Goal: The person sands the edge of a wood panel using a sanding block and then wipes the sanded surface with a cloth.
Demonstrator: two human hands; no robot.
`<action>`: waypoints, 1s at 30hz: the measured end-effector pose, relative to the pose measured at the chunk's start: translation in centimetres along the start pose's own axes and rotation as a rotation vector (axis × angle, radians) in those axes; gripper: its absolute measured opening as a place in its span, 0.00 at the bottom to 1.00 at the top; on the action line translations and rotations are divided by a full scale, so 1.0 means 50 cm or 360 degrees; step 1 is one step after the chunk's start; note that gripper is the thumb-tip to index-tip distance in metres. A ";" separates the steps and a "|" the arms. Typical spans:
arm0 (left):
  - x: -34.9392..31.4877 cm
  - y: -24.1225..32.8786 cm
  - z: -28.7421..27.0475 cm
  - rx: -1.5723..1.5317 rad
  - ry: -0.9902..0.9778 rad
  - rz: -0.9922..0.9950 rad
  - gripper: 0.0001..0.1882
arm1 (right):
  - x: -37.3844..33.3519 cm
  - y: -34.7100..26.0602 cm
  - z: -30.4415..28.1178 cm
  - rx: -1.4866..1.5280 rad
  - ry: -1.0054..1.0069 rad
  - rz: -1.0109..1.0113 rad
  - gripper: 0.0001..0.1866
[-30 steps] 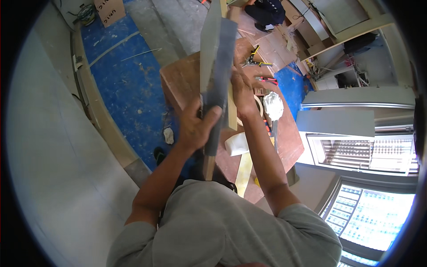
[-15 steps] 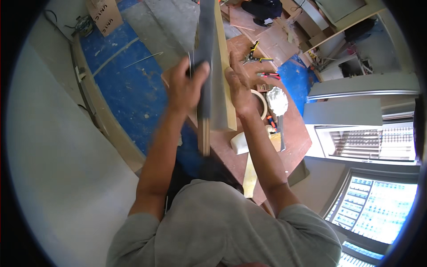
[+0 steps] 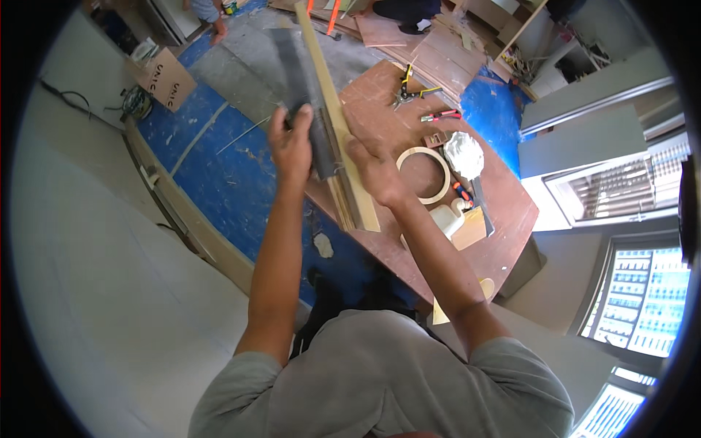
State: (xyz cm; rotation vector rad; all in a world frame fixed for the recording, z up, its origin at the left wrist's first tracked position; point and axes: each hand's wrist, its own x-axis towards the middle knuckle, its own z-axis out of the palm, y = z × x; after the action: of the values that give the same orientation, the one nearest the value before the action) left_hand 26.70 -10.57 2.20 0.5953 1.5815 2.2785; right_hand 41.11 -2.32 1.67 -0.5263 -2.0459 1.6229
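Observation:
My left hand (image 3: 293, 150) is closed around a long, flat dark grey strip (image 3: 292, 69), which is partly smeared by motion. The strip lies along a narrow wooden board (image 3: 337, 120) with a pale yellowish edge, and layered plywood (image 3: 340, 204) shows at the near end. On the board's right side, my right hand (image 3: 374, 169) grips it, fingers partly hidden. Both pieces are held above the left edge of a reddish-brown worktable (image 3: 504, 212), pointing away from me and tilted left.
On the table lie a pale wooden ring (image 3: 443, 169), yellow-and-black hand tool (image 3: 415, 91), red-handled pliers (image 3: 442, 115), crumpled white bundle (image 3: 464, 155) and white bottle (image 3: 447, 217). Blue sheeting (image 3: 226, 175) covers the floor. A cardboard box (image 3: 162, 79) stands far left; other people (image 3: 208, 14) are beyond.
The board and dark strip have swung, far ends going left, and the strip has slid away from me, baring more plywood at the near end. The view has shifted, showing more table and floor.

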 end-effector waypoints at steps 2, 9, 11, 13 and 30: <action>-0.053 0.007 -0.021 -0.0019 0.0017 -0.0039 0.13 | -0.003 -0.007 0.000 -0.0021 0.0018 0.0028 0.33; -0.188 0.052 -0.085 0.0243 -0.0294 -0.0119 0.17 | 0.043 -0.019 0.021 0.0023 -0.0017 -0.0006 0.33; -0.204 0.069 -0.059 0.0282 -0.0336 -0.0023 0.15 | 0.068 -0.001 0.027 0.0137 -0.0008 -0.0003 0.32; -0.217 0.077 -0.057 0.0358 -0.0389 0.0035 0.14 | 0.066 -0.026 0.037 0.0238 -0.0012 0.0086 0.31; -0.123 0.059 -0.025 0.0324 -0.0453 0.0253 0.13 | 0.072 0.028 -0.024 0.0117 -0.0016 0.0108 0.29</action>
State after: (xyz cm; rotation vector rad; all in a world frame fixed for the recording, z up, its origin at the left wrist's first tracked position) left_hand 31.40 -15.49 3.57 1.0808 1.6821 2.0361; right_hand 38.90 0.99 0.99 -0.5682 -1.9866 1.7361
